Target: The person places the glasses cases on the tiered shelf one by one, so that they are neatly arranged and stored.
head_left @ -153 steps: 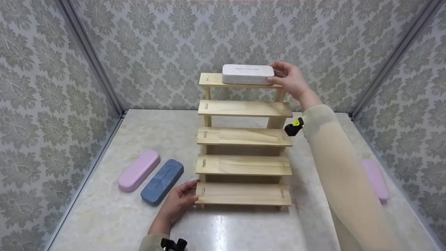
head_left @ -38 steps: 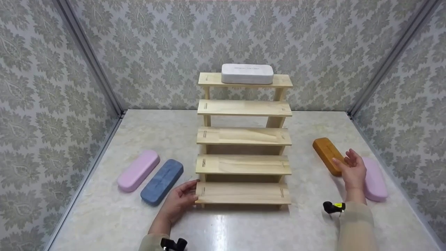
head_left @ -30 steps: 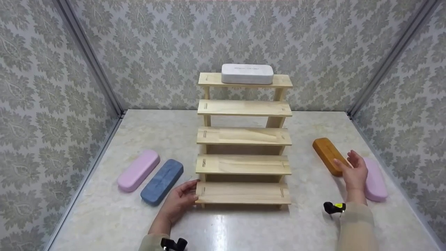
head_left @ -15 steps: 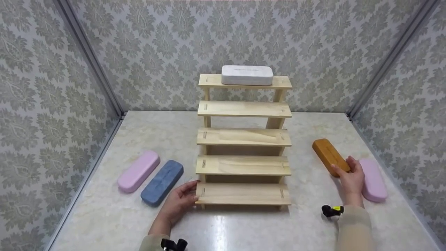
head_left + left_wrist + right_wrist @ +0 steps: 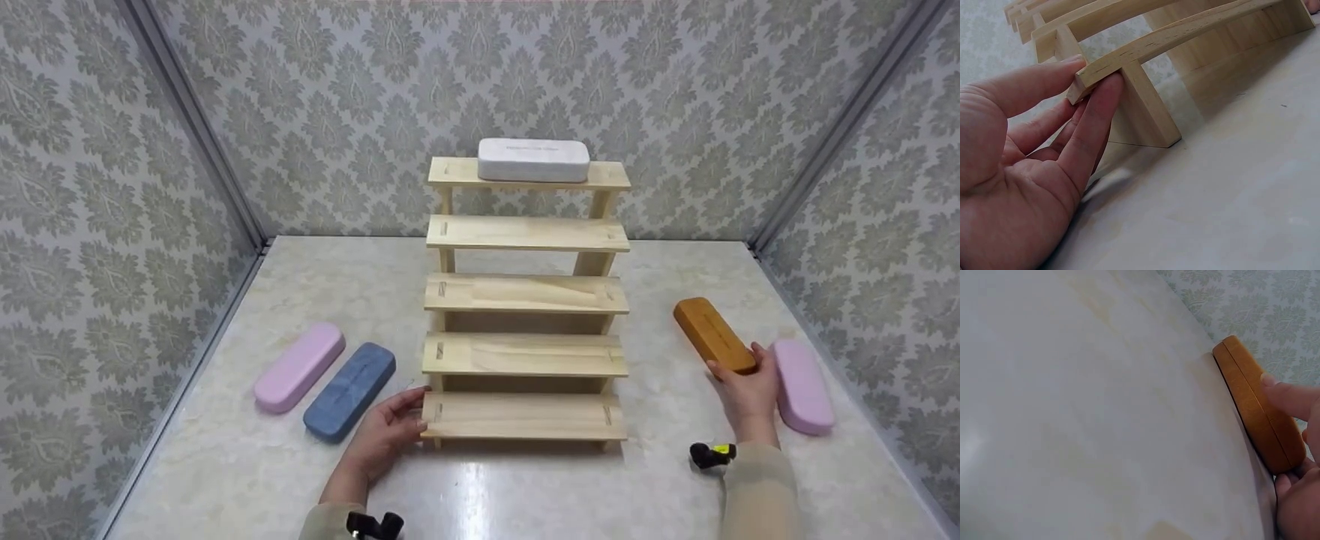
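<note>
My left hand (image 5: 384, 431) pinches the left end of the lowest step of a wooden tiered rack (image 5: 525, 418). In the left wrist view, the thumb lies over the board (image 5: 1123, 61) and the fingers curl under its end. On the right, my right hand (image 5: 750, 390) grips the near end of an orange-brown glasses case (image 5: 709, 330), thumb on one side and fingers on the other. That case (image 5: 1255, 410) lies on the table in the right wrist view, its lid seam visible. A white glasses case (image 5: 532, 161) sits on the rack's top step.
A pink glasses case (image 5: 802, 386) lies just right of my right hand. Left of the rack, another pink case (image 5: 300, 367) and a blue case (image 5: 350, 391) lie side by side on the marbled table (image 5: 525, 502). Patterned walls (image 5: 360, 97) enclose the back and sides.
My right hand has left the white case on the top step and come down to the orange-brown case, its fingers now closing round the near end. The left hand stays on the rack.
</note>
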Available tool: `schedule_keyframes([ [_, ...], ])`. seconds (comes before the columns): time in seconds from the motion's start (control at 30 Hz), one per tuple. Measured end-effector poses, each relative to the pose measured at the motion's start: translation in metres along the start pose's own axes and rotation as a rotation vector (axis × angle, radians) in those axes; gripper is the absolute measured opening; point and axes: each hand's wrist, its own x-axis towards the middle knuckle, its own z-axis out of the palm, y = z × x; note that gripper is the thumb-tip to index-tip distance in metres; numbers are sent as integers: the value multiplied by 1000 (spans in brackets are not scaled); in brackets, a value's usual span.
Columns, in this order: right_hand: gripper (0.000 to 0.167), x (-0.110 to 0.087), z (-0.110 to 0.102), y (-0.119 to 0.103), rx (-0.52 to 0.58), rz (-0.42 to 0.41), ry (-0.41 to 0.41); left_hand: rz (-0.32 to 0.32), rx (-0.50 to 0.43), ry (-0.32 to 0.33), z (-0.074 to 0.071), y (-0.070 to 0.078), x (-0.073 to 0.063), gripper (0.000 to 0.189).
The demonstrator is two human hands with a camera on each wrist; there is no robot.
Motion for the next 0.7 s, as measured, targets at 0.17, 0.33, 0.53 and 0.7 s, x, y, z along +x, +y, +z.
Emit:
schedule_keyframes([
  [0.17, 102, 1, 1, 1, -142, -20, 18, 3, -1, 5, 0, 0, 0, 71],
  [0.33, 98, 1, 0, 2, -278, -44, 45, 14, 2, 4, 0, -2, 0, 71],
  [0.53, 98, 0, 0, 3, -218, -25, 58, 18, -12, -3, 0, -3, 0, 71],
  [0.7, 100, 0, 1, 3, -40, -14, 53, 20, -20, -5, -1, -3, 0, 70],
])
